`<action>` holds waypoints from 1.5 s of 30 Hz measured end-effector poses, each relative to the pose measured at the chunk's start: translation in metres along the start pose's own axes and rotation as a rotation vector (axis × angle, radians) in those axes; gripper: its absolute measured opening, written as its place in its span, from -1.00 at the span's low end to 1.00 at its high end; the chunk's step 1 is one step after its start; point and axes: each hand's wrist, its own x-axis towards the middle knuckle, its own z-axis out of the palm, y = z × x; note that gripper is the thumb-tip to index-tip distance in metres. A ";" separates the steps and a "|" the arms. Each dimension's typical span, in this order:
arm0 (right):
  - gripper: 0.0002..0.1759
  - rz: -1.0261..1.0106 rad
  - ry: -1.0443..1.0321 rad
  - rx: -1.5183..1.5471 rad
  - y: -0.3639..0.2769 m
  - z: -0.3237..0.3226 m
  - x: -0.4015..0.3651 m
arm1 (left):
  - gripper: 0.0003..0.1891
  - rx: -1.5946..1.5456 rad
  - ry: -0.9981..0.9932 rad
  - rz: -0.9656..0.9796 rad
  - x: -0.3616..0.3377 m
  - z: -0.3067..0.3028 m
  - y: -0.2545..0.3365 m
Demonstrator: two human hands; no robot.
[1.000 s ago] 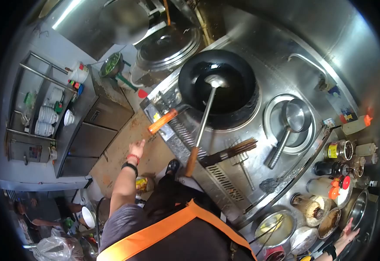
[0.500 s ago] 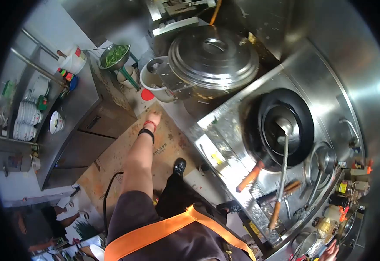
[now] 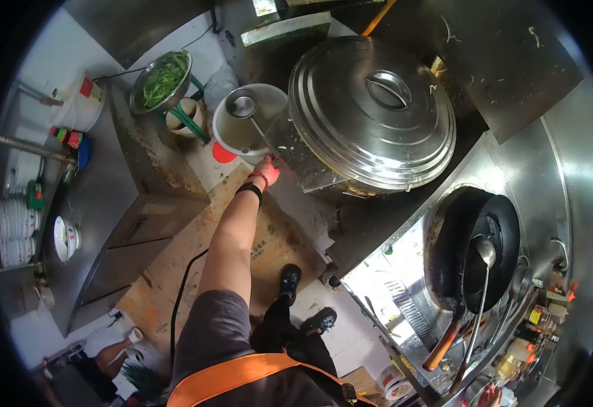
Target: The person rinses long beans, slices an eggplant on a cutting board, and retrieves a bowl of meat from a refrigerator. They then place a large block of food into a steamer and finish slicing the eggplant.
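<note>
One bare left hand (image 3: 266,171) is outstretched by the handle of a ladle (image 3: 242,106) whose bowl sits over a white bucket (image 3: 270,102) beside a lidded steel pot (image 3: 340,108), the right hand (image 3: 491,395) near seasoning bottles (image 3: 511,364); how far either hand's fingers open, and what they grip, cannot be told
</note>
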 end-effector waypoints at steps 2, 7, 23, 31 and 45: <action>-0.41 0.006 -0.020 -0.009 0.005 -0.006 -0.003 | -0.55 0.028 0.000 0.055 -0.001 0.001 0.006; -0.45 -0.015 -0.172 -0.011 0.031 -0.044 -0.002 | -0.50 0.164 -0.152 0.374 -0.057 0.044 0.012; -0.36 -0.183 -0.903 0.120 -0.053 0.137 -0.173 | -0.61 0.232 -0.469 0.119 -0.287 -0.012 -0.063; -0.30 0.117 -1.771 -0.004 -0.001 0.185 -0.209 | -0.63 -0.192 -0.170 -0.295 -0.540 0.001 -0.134; -0.42 -0.321 -1.993 -0.393 0.045 0.254 -0.348 | -0.65 -0.238 -0.417 -0.510 -0.785 0.125 -0.221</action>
